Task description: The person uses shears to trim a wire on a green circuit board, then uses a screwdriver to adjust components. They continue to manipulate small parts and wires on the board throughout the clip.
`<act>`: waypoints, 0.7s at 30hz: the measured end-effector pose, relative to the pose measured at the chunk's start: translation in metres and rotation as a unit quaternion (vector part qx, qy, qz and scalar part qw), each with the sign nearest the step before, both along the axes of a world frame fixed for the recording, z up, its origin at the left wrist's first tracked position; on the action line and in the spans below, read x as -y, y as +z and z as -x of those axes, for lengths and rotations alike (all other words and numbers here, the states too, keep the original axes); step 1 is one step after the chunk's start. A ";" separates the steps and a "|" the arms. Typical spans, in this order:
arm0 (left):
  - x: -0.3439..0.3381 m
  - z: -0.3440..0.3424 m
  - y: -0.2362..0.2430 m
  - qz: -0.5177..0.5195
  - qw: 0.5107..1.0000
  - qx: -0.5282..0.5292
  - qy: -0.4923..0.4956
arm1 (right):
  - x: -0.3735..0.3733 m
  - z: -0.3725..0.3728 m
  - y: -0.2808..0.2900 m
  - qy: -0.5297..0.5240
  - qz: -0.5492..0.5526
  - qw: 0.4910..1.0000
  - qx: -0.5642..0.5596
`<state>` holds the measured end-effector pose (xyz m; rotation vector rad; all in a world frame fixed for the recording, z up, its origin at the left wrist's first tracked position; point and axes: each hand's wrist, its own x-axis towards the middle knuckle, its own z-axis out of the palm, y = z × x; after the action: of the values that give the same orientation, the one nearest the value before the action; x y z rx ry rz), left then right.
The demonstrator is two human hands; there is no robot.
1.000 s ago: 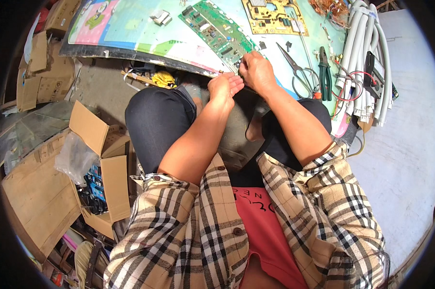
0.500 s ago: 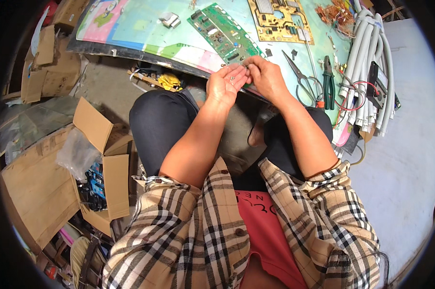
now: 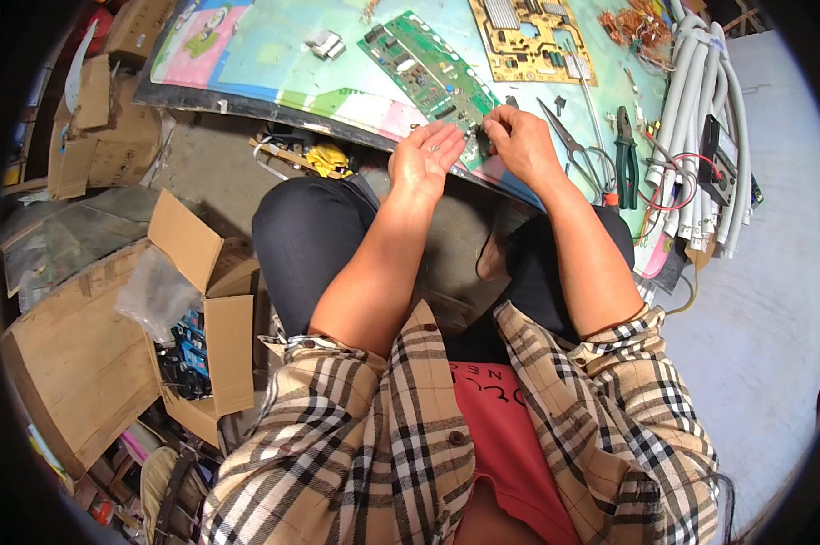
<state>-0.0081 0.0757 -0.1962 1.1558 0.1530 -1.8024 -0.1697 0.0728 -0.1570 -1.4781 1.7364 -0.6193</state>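
My left hand (image 3: 421, 163) is palm up at the table's near edge, fingers stretched out flat. Tiny shiny bits (image 3: 433, 148) rest on its fingers, too small to name. Just to its right, my right hand (image 3: 524, 145) has thumb and fingertips pinched together above the near end of a green circuit board (image 3: 433, 73). Whatever is in that pinch is hidden or too small to make out. A few small dark pieces lie on the table beyond the right hand.
A tan circuit board (image 3: 530, 56) lies at the back. On the right are scissors (image 3: 573, 145), green-handled pliers (image 3: 625, 168), a black meter (image 3: 719, 163), grey tubes (image 3: 682, 118) and copper wire (image 3: 632, 36). An open cardboard box (image 3: 228, 345) stands at lower left.
My right hand has moved right, away from the left palm where its fingers were touching. My left hand stays palm up in nearly the same place. The whole view has shifted slightly.
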 end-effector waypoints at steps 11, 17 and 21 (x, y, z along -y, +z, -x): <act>0.105 -0.045 -0.014 -0.019 0.971 0.183 0.155 | 0.008 0.014 -0.027 0.034 -0.075 0.982 -0.168; 0.122 -0.050 -0.011 -0.011 0.966 0.248 0.073 | 0.010 0.015 -0.028 0.025 -0.082 0.981 -0.176; 0.117 -0.052 -0.010 0.008 0.970 0.235 0.058 | 0.012 0.028 -0.014 0.027 -0.079 0.983 -0.166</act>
<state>0.0441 -0.0409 -0.2058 1.4955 -0.0704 -1.3828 -0.1982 0.0610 -0.1715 -1.5745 1.9387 -0.2056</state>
